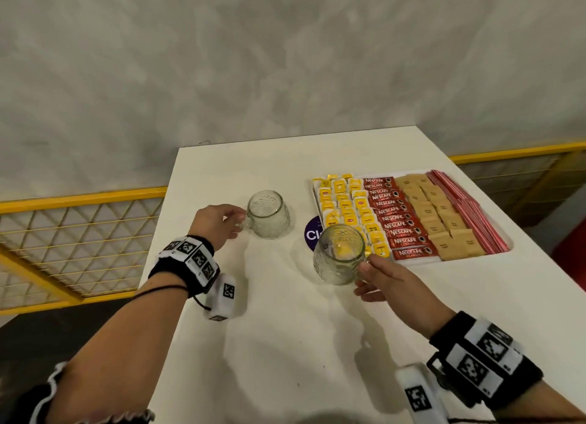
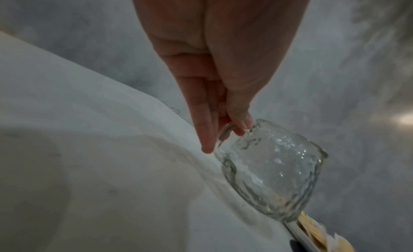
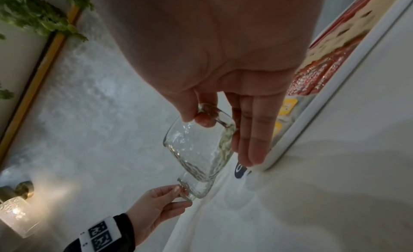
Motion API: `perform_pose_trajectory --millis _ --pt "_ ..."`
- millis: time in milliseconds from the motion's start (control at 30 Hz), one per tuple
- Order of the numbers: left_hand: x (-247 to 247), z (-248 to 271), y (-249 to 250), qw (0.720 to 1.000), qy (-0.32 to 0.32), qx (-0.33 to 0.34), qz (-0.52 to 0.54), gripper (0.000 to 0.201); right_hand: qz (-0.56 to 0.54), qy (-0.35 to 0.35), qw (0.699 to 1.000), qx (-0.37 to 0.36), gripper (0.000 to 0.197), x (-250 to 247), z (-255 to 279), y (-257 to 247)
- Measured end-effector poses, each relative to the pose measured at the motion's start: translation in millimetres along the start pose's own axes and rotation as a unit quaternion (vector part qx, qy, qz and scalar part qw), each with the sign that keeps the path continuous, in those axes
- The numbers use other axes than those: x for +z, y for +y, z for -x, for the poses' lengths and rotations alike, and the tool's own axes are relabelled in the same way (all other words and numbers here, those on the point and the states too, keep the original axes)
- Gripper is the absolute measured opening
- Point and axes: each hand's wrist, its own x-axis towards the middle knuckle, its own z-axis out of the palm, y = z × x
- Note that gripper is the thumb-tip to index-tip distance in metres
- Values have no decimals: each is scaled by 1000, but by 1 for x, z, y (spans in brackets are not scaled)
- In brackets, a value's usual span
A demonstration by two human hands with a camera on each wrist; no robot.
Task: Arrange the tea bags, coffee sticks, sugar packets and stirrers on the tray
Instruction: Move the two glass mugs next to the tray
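White tabletop point(image 1: 285, 328) with a tray point(image 1: 409, 263) at its right side. The tray holds four bands side by side, each running from near edge to far edge: yellow tea bags point(image 1: 345, 208) at left, red coffee sticks point(image 1: 398, 216), brown sugar packets point(image 1: 439, 213), and pink stirrers point(image 1: 469, 211) at right, their long axes slanting along the tray's right edge. A purple round sticker point(image 1: 312, 233) lies just left of the tray, partly hidden.

The left hand point(image 1: 215, 222) pinches the handle of a glass mug point(image 1: 268, 214) standing upright on the tabletop, thumb and forefinger closed on it. The right hand point(image 1: 385, 279) holds a second glass mug point(image 1: 339, 254) by its handle, lifted and tilted, in front of the tray's near left corner.

The right wrist view shows the remaining fingers point(image 3: 252, 141) straight beside the mug and a wall lamp point(image 3: 15, 206); the left wrist view shows only the tray's corner, blurred.
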Motion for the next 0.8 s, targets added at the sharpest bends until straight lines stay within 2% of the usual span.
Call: perform_pose_trajectory --millis 67,167,333,700,733,800 --pt "10 -17 8 1000 3 4 0 20 -1 16 1000 -11 24 -4 -3 -5" --pt "27 -40 21 999 -11 4 -32 14 -2 29 999 -20 24 -11 -9 -10" --pt "43 -58 27 996 -37 8 -76 17 8 37 999 -30 25 -20 -18 -11" --pt "48 -59 34 999 -48 -17 -14 6 -1 30 999 -25 25 -19 -27 -12" --pt "47 -58 34 998 -53 -27 -11 10 -3 30 999 -24 26 -19 -27 -13" --pt "42 -55 38 997 -55 -54 -18 36 -8 34 999 -24 27 -19 -26 -15"
